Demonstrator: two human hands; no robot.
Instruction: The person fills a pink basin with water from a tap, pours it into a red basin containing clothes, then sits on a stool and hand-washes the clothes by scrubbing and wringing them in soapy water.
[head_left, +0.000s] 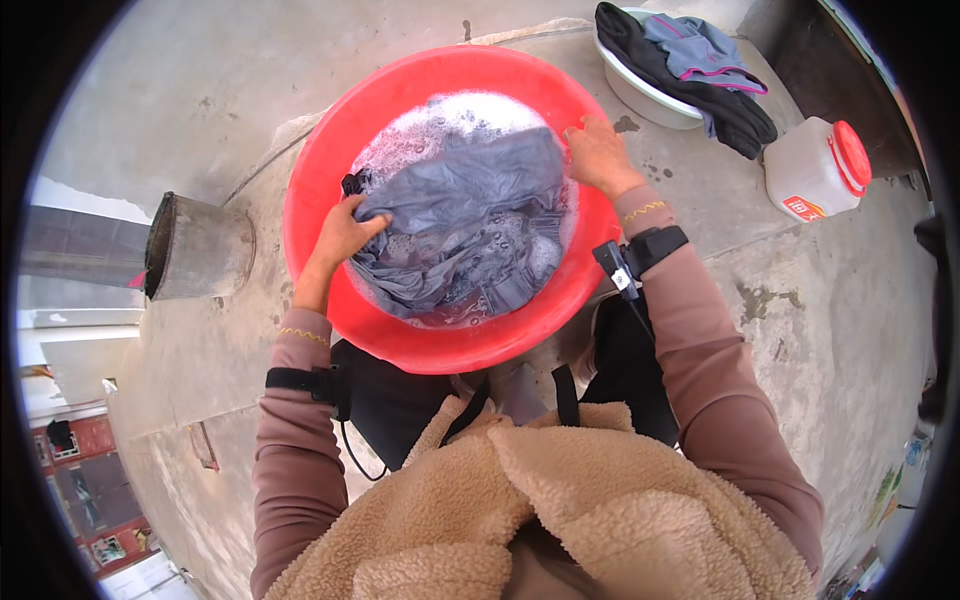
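A red plastic basin (330, 150) stands on the concrete floor before me, with sudsy water in it. In the water lies a wet grey-blue garment (465, 180), spread across the basin with its lower part in folds. At its left edge, my left hand (346, 234) pinches the cloth between thumb and fingers. Over the basin's right inner wall, my right hand (600, 159) has its fingers closed at the garment's right edge; the fingertips are partly hidden. White foam (480, 109) floats along the far side. A small dark bit of cloth (355, 181) shows beside my left fingers.
Beyond the basin at the right, a pale basin (649, 97) holds black cloth (630, 45) and a grey garment with pink trim (701, 52). Near it is a whitish plastic jug with a red lid (806, 169). A worn metal bucket (202, 247) stands at the left.
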